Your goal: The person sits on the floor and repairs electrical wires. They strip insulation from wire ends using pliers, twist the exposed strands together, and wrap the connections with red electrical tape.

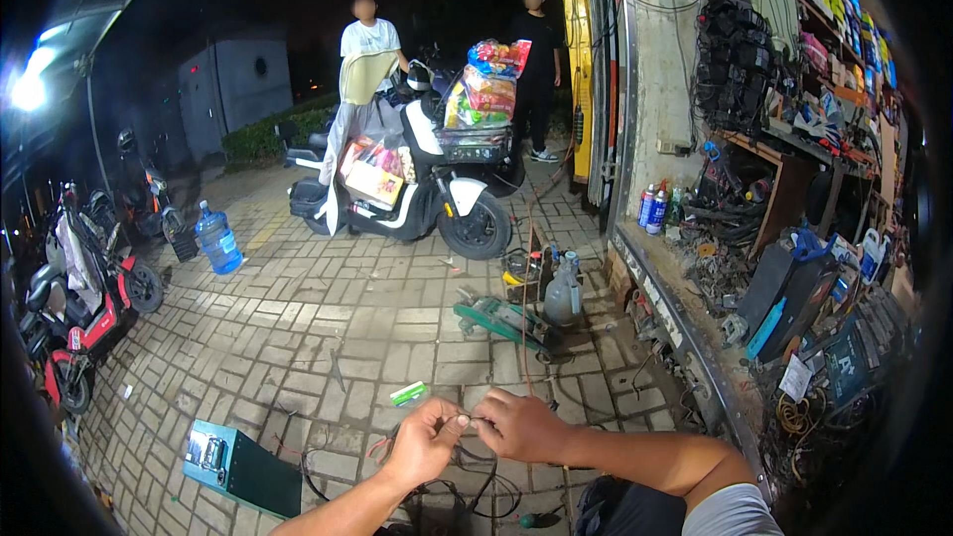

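My left hand (425, 443) and my right hand (518, 426) meet in front of me, fingertips pinched round a thin dark wire (469, 420). The exact spot they grip is mostly covered by the fingers. Below them, black cables (488, 484) loop over the paving. A teal metal box with a handle (253, 467), which looks like a battery case, lies to the left, with thin leads near it. Just beyond my left hand lies a small green and white packet (408, 394). A green-handled tool (539, 519) rests on the ground near my knees.
Ahead are a green floor jack (501, 323) and a grey bottle (563, 296). A loaded white scooter (417, 189) stands farther off, with two people behind it. At left are a blue water jug (218, 240) and a red scooter (94, 323). A cluttered shop ledge (685, 323) runs along the right.
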The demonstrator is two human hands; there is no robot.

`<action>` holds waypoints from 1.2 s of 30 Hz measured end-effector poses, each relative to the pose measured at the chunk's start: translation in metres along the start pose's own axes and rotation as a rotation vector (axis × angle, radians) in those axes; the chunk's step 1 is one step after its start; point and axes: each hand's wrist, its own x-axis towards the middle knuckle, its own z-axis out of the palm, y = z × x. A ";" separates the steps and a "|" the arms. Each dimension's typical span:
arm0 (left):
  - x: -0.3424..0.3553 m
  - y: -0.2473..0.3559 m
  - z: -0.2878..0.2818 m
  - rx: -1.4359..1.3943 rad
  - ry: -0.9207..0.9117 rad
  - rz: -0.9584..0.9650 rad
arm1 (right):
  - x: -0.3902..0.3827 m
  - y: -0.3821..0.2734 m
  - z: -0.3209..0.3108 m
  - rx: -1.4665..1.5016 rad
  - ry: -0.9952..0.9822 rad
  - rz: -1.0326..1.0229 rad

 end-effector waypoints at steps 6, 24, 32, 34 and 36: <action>-0.004 0.027 -0.007 0.287 -0.135 0.416 | 0.005 0.000 -0.028 0.952 -0.483 0.377; -0.001 0.033 0.001 0.256 -0.121 0.426 | -0.010 0.001 -0.027 1.594 -0.356 0.716; 0.000 0.027 0.007 -0.029 -0.028 0.167 | -0.007 0.009 -0.019 1.709 -0.451 0.625; 0.002 0.025 0.007 -0.236 -0.079 0.067 | -0.003 0.007 -0.025 1.738 -0.527 0.612; 0.000 0.021 0.005 -0.394 -0.127 -0.003 | -0.002 0.007 -0.022 1.712 -0.554 0.618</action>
